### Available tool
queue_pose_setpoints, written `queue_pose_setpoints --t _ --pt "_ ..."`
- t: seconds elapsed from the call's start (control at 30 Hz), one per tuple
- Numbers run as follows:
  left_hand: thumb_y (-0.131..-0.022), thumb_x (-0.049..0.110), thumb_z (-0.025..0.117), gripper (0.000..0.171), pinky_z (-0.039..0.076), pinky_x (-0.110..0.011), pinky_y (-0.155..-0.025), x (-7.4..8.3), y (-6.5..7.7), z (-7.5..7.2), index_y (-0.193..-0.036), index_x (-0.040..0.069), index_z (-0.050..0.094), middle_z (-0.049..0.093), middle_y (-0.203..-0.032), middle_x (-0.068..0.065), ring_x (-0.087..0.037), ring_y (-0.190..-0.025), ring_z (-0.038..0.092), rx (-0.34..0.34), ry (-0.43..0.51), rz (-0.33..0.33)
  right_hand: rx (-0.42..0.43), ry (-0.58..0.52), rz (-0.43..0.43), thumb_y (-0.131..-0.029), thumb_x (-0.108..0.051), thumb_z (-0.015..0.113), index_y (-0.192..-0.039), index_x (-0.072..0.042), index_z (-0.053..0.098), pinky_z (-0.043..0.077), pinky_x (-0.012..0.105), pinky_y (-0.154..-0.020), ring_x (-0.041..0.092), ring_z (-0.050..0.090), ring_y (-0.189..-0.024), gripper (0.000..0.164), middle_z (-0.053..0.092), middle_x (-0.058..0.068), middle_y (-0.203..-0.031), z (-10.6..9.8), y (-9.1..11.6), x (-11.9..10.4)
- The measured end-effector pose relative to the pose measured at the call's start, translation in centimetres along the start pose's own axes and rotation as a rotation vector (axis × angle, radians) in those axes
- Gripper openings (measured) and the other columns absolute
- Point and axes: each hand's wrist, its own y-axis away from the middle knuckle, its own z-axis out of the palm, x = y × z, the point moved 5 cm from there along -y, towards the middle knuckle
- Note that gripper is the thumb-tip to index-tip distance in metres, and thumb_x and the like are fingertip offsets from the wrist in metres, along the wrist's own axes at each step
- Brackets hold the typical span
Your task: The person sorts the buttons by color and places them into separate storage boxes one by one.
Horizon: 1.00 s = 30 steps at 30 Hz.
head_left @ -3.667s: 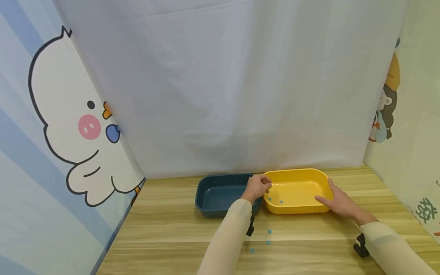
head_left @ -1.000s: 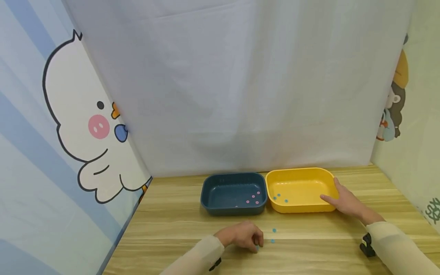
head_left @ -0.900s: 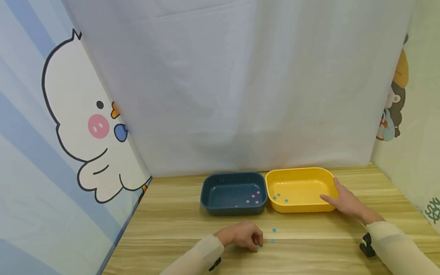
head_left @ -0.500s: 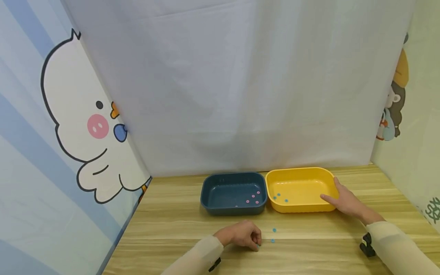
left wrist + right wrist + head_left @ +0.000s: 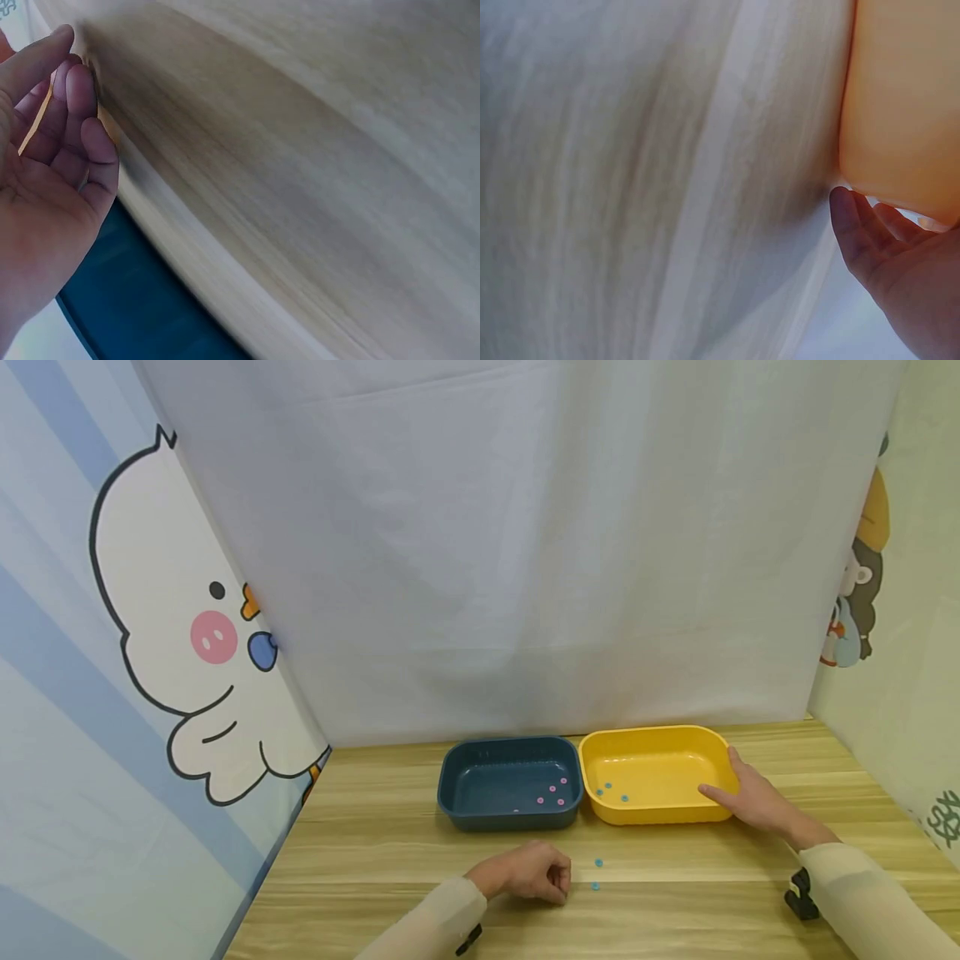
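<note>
My left hand (image 5: 528, 871) is low over the table in front of the dark blue basin (image 5: 510, 823), thumb and index fingertip together. It pinches a small blue button, now hidden by the fingers. In the left wrist view, the remaining fingers (image 5: 81, 94) are curled. Two more blue buttons (image 5: 598, 862) lie on the wood just right of that hand. My right hand (image 5: 761, 802) holds the right end of the yellow basin (image 5: 652, 815), thumb over its rim and fingers along the outer wall. Several blue buttons (image 5: 625, 798) rest inside the yellow basin.
Several pink buttons (image 5: 560, 802) lie in the dark blue basin, mostly at its right end. The two basins stand side by side at the back of the wooden table (image 5: 375, 852). Behind them hangs a grey-white curtain (image 5: 480, 568), with printed cloth at both sides.
The left hand has come from the yellow basin's left edge down to the table and closed on a blue button, which has gone from sight. The yellow basin shows one more button. The right hand stays.
</note>
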Motion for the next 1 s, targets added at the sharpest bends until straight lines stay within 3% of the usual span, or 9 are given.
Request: queue_pose_setpoints --t 0.27,0.63,0.83,1.0 --pt "-0.083 0.009 0.073 0.011 0.046 -0.013 -0.059 0.8 -0.4 -1.4 -0.083 0.012 0.063 0.056 -0.070 0.012 0.003 -0.061 0.050 0.054 0.086 0.023 0.004 0.005 0.006 -0.093 -0.042 0.057 -0.141 0.018 -0.009 0.018 0.068 -0.098 0.062 0.016 -0.125 0.101 0.008 0.049 -0.139 0.0 0.0 0.1" --pt "-0.085 0.011 0.071 0.005 0.047 -0.013 -0.067 2.0 -1.0 -4.0 -0.086 0.011 0.067 0.061 -0.076 0.012 0.003 -0.069 0.055 0.149 0.126 0.050 0.010 0.007 0.002 -0.093 -0.042 0.058 -0.141 0.018 -0.007 0.019 0.068 -0.098 0.062 0.017 -0.125 0.101 0.010 0.049 -0.139 0.1 -0.1 0.1" --pt "-0.088 0.011 0.069 0.007 0.047 -0.016 -0.074 2.4 -1.7 -5.0 -0.094 0.007 0.069 0.063 -0.079 0.012 0.003 -0.071 0.056 0.189 0.171 0.015 0.012 -0.006 -0.006 -0.093 -0.041 0.058 -0.141 0.018 -0.007 0.019 0.068 -0.098 0.062 0.016 -0.125 0.100 0.009 0.048 -0.139 0.0 -0.2 0.2" --pt "-0.090 0.012 0.066 0.012 0.048 -0.016 -0.067 2.7 -2.5 -5.8 -0.099 0.005 0.070 0.066 -0.082 0.011 0.002 -0.071 0.057 0.247 0.185 -0.005 0.007 -0.016 0.000 -0.093 -0.041 0.058 -0.142 0.017 -0.008 0.018 0.068 -0.098 0.061 0.015 -0.126 0.100 0.008 0.047 -0.140 0.1 -0.1 0.2"
